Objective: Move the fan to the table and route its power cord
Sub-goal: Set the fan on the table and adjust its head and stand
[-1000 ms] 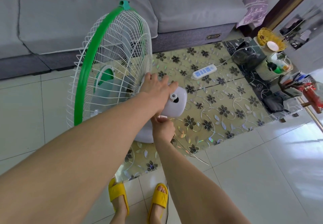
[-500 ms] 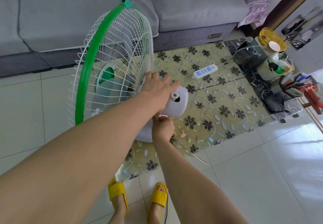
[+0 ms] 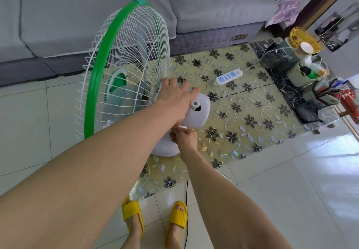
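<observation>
A fan (image 3: 124,70) with a white wire cage, a green rim and a white motor housing (image 3: 198,112) stands on its white base at the near left of the low table (image 3: 252,112), which has a flower-patterned top. My left hand (image 3: 174,95) lies over the motor housing just behind the cage. My right hand (image 3: 184,137) is closed on the fan's neck under the housing, above the base. A thin dark cord (image 3: 186,210) runs down to the floor between my feet. A white power strip (image 3: 229,76) lies on the table further back.
A grey sofa (image 3: 97,15) stands behind the table. Jars, a yellow basket (image 3: 303,39) and other clutter fill the table's right end. The power strip's white cable runs off to the right. White floor tiles lie to the left and right. My feet in yellow slippers stand near the table's corner.
The fan and both hands have hardly moved; the view has shifted slightly, with the fan's cage a little higher in frame.
</observation>
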